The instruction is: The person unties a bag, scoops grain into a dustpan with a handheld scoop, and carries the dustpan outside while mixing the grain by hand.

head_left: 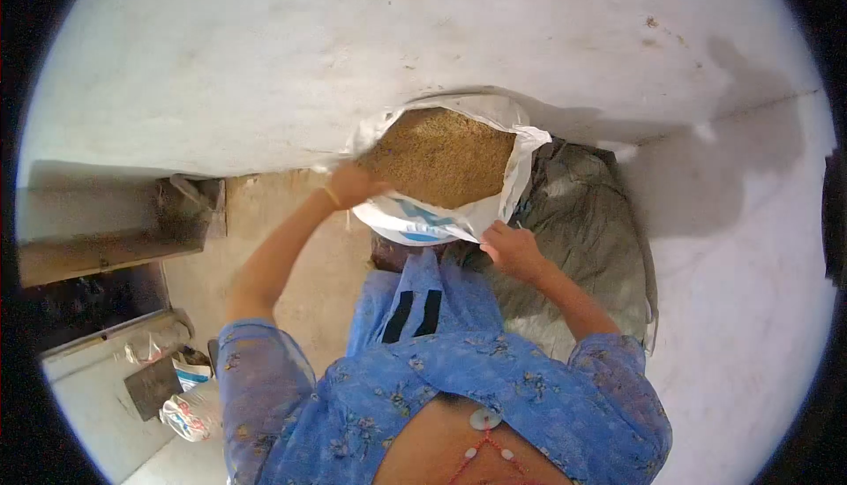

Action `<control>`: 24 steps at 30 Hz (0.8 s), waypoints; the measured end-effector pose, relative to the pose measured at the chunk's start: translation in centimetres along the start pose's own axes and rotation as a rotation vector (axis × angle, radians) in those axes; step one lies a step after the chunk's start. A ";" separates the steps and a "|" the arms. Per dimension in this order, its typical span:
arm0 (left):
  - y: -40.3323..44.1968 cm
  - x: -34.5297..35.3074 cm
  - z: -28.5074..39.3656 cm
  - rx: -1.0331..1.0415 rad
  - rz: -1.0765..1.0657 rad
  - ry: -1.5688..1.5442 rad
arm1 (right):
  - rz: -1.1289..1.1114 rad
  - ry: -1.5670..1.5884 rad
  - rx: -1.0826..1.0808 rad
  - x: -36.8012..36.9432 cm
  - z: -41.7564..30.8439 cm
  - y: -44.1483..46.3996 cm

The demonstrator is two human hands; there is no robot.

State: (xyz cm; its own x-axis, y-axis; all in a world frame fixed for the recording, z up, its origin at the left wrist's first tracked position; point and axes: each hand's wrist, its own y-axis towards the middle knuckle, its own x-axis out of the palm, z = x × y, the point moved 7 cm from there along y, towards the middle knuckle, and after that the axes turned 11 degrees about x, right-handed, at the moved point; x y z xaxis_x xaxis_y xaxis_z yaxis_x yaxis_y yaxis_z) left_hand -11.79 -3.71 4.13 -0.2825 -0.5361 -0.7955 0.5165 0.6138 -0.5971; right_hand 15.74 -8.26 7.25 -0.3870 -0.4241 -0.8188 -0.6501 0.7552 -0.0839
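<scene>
A white sack with blue print stands upright against the wall in front of me, its mouth spread wide. Brown grain fills it almost to the rim. My left hand is at the left side of the rim, slightly blurred, its fingers closed over the sack's edge. At the front right, my right hand pinches the rim and pulls the cloth into a taut fold.
A dark grey-green sack lies right of the white one, along the wall. To the left are a shelf recess and a brown floor. Printed bags stand at the lower left.
</scene>
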 end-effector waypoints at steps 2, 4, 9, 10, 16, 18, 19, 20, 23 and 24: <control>-5.1 0.8 -5.4 -0.134 0.084 0.001 | 0.053 0.026 0.000 0.5 -0.8 0.4; -6.9 2.3 -7.0 -0.310 0.170 -0.164 | 0.009 0.007 0.028 2.1 -1.7 0.7; -6.8 2.1 -5.5 -0.115 0.522 -0.220 | 0.005 -0.070 0.201 7.7 1.1 -3.6; -6.3 2.2 -5.6 -0.053 0.671 -0.307 | -0.054 -0.079 0.288 8.6 1.5 -4.7; -2.5 3.1 -12.6 -0.128 0.767 -0.815 | 0.333 0.041 0.304 11.3 -0.2 -3.7; -2.5 3.3 -13.0 0.019 0.751 -1.220 | 0.649 -0.082 0.295 8.4 -5.6 -2.1; -2.9 3.7 -13.3 0.179 0.800 -1.393 | 0.665 -0.085 0.302 8.3 -8.8 -1.2; -5.1 3.6 -13.1 0.287 0.869 -1.431 | 0.756 -0.032 0.388 7.9 -11.8 -0.5; -14.2 7.3 -14.1 0.527 0.882 -1.578 | 0.807 0.161 0.457 10.2 -22.2 5.2; -17.8 10.2 -14.8 0.451 0.851 -1.656 | 0.744 0.282 0.481 12.2 -25.2 7.5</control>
State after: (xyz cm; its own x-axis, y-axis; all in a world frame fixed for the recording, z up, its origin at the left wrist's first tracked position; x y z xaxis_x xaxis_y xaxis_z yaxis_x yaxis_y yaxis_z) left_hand -35.85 -11.55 5.12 0.9206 -0.3213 0.2219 0.3003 0.9458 0.1238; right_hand -10.32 -20.35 10.94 -0.7811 0.1940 -0.5934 0.1457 0.9809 0.1289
